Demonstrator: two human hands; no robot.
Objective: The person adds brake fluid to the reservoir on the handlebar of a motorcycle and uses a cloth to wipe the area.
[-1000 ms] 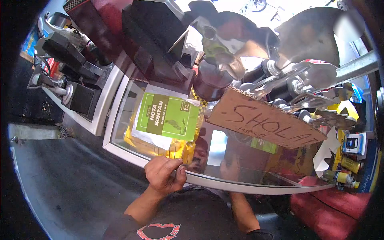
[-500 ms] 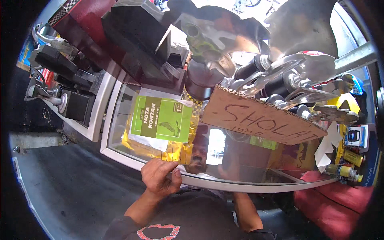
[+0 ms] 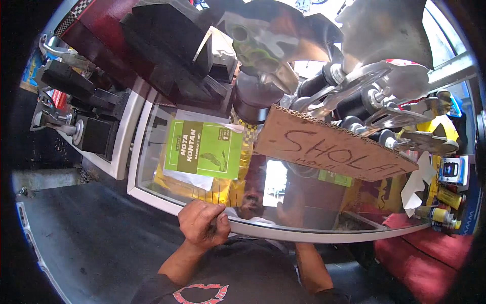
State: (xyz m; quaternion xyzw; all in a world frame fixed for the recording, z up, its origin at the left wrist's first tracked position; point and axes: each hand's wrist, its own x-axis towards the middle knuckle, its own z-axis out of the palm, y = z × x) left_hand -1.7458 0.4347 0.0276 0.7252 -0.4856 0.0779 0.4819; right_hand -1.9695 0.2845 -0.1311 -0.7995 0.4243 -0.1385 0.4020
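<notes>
My left hand (image 3: 203, 223) is closed at the pale front rim of a glass-topped display case (image 3: 304, 234), its fingers curled and the thumb beside them. Whether anything is inside the curled fingers is hidden. Just beyond it lies a green receipt book (image 3: 205, 148) on white paper and a yellow plastic packet (image 3: 221, 195). My right forearm (image 3: 313, 268) reaches up to the rim, where the hand drops out of clear sight. A dim hand-like shape shows in the glass above it, and its fingers cannot be made out.
A handwritten cardboard sign (image 3: 334, 147) leans on the glass. Behind it stand shiny metal parts (image 3: 273, 33) and black stands (image 3: 162, 45). Small packaged goods (image 3: 450, 197) sit at the right, near a red seat-like cover (image 3: 415, 263). Dark floor (image 3: 96, 228) lies left.
Both arms stay in place, and my left hand remains closed at the rim. The view has shifted very slightly.
</notes>
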